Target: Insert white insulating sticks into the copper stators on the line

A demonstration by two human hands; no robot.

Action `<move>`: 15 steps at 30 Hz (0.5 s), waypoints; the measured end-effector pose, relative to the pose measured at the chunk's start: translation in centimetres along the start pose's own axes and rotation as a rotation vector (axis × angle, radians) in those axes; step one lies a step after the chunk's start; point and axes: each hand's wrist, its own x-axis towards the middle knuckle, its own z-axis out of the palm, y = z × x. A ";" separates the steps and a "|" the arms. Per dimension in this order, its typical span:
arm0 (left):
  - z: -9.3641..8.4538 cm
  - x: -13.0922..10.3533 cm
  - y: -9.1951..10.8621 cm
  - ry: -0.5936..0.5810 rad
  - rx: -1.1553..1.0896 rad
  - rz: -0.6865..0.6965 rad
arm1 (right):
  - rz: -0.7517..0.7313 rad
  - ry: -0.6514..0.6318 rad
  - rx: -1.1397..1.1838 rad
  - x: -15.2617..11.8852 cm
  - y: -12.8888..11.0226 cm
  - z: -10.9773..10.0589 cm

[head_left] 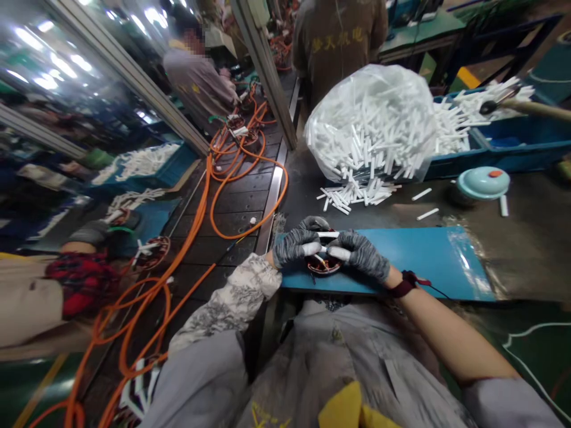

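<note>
My left hand (292,247), in a grey knit glove with white fingertips, is closed over the left side of a small round motor stator with copper windings (325,267). My right hand (362,255), gloved alike, is closed at the stator's right side. Between the fingertips of both hands runs a short white tube (329,234), pinched at its ends. A second white piece (320,259) slants down into the windings. My fingers hide much of the stator, which rests on a blue board (419,255) near its front edge.
A clear bag of white tubes (375,119) stands beyond the board, loose tubes (357,195) spilling before it. Blue bins (513,148) and a lidded cup (482,182) are to the right. Orange cables (205,208) lie along the conveyor (236,208) at left. Co-workers (196,83) work nearby.
</note>
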 end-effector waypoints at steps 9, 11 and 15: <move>0.7 2.9 1.4 -0.032 0.628 0.109 | 0.008 0.172 -0.065 -2.0 -0.4 0.1; 2.0 3.6 1.6 -0.035 0.726 0.114 | 0.019 0.141 -0.043 -2.7 -0.4 -0.8; 1.5 2.9 2.3 0.039 0.728 0.045 | 0.004 0.190 -0.174 -4.3 -1.1 -5.6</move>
